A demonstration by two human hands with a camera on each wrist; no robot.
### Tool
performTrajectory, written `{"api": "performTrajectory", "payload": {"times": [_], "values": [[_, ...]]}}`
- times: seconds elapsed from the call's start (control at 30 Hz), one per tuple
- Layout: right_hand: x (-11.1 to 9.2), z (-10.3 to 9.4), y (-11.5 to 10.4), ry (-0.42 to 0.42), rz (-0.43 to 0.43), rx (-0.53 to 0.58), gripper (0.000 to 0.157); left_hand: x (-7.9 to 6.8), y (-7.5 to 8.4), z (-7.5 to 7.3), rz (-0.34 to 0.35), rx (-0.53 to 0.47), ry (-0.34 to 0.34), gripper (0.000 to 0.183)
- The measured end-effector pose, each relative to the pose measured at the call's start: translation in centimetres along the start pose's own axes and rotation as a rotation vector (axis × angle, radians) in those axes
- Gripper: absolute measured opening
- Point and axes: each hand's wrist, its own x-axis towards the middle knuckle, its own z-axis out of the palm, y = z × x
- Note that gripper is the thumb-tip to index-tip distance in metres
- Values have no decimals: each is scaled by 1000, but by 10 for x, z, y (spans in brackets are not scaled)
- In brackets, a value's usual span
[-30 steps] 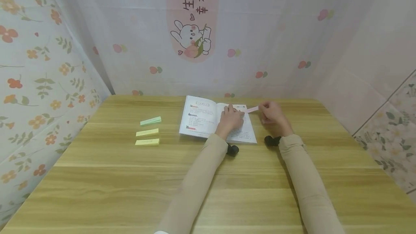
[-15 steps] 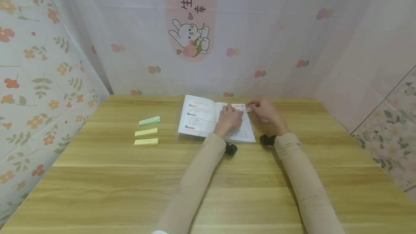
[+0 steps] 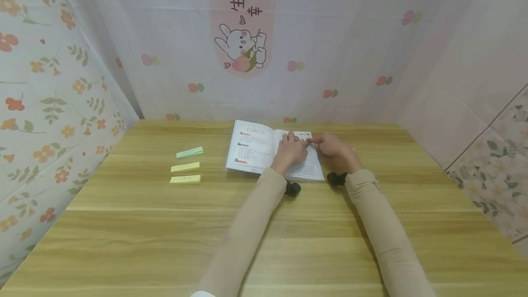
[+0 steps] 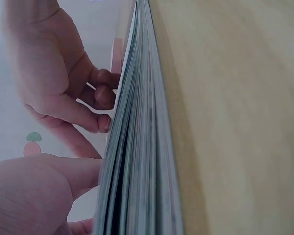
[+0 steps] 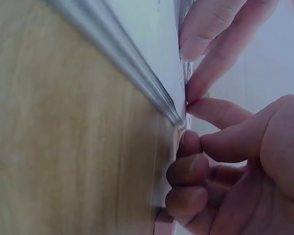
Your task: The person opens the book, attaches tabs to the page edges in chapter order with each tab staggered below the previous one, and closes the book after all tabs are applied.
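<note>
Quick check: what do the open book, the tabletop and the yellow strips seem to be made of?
Open book: matte paper, by the look; the left wrist view shows many thin page edges.
Tabletop: smooth-looking wood or wood-look laminate; streaky grain shows, but I can't tell which.
Yellow strips: probably matte paper, being flat and evenly colored without shine; thin plastic isn't ruled out.

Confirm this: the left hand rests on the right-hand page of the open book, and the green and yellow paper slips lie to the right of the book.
One correction: the green and yellow paper slips lie to the left of the open book, as the head view shows.
</note>
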Motion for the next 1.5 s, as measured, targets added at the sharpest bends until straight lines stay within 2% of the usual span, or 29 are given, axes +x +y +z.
{"api": "performTrajectory", "payload": {"times": [0.6,0.83,1.07,1.5], "values": [[-3,-2,-1,-50,44,-29,46,-1,1,0,-10,7,-13,47],[-5,-2,-3,-56,18,-78,47,-1,1,0,-8,22,-18,47],[-10,-1,-3,-33,-16,-39,49,-2,-1,-1,-2,28,-27,48],[-12,1,-7,24,6,-76,52,-8,-10,-12,118,81,-36,47]]}}
